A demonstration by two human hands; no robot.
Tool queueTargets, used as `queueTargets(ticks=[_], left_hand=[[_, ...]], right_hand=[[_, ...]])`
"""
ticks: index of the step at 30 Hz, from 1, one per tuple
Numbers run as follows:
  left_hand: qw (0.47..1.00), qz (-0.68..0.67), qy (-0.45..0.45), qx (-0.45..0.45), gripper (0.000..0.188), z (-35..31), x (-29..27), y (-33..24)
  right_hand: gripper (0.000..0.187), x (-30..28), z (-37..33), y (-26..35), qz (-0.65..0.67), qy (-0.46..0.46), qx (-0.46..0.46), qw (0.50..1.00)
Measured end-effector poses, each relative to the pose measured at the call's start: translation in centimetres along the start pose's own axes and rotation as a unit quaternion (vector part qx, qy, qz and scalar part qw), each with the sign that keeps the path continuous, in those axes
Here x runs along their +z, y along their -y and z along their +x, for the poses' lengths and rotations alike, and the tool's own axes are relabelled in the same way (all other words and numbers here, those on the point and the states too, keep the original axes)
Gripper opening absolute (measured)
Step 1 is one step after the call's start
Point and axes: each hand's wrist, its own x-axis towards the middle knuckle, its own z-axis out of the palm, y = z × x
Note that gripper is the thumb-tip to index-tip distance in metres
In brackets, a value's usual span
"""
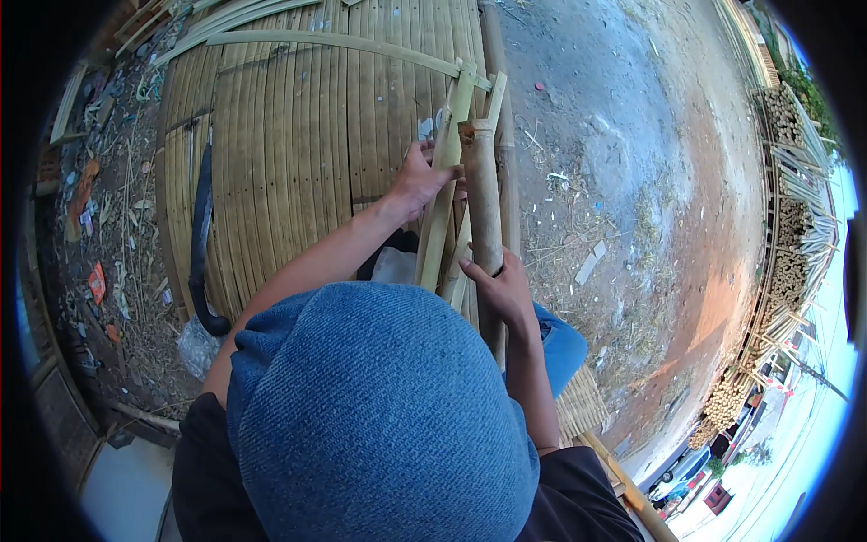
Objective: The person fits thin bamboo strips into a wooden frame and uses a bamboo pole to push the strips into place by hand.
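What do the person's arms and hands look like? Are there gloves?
No gloves! The bare left hand and bare right hand stick out from dark, short cloth sleeves. Both forearms are uncovered, and no watch shows on either wrist.

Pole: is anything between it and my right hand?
Nothing visible is: your right hand is on the pole, its thumb across the top. The flat strips lie to the pole's left.
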Motion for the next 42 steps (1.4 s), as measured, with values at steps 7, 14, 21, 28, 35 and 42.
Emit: queueTargets(ticks=[7,14,21,28,35,42], left_hand=[[0.986,0.160,0.015,0.049,0.039,-0.9,1.1,-1.8],[0.957,0.254,0.080,0.118,0.034,-0.2,4.8,-8.1],[0.821,0.465,0.072,0.324,0.036,3.9,8.2,-17.4],[0.732,0.570,0.094,0.361,0.034,1.6,8.8,-20.2],[0.793,0.570,0.169,0.133,0.030,0.0,5.0,-12.3],[0.792,0.581,0.185,0.025,0.033,-1.8,3.1,-8.1]], right_hand=[[0.043,0.3,1.0,-2.8,0.137,-0.009,0.013,0.990],[0.036,-1.7,0.7,-3.2,0.257,-0.058,0.044,0.964],[0.040,-6.7,-0.5,-0.5,0.324,-0.122,0.022,0.938],[0.047,-8.8,-1.7,0.6,0.255,-0.201,-0.014,0.946],[0.065,-5.0,0.9,-0.1,0.214,-0.229,-0.027,0.949],[0.061,-2.3,6.3,-0.8,0.287,-0.189,-0.052,0.938]])
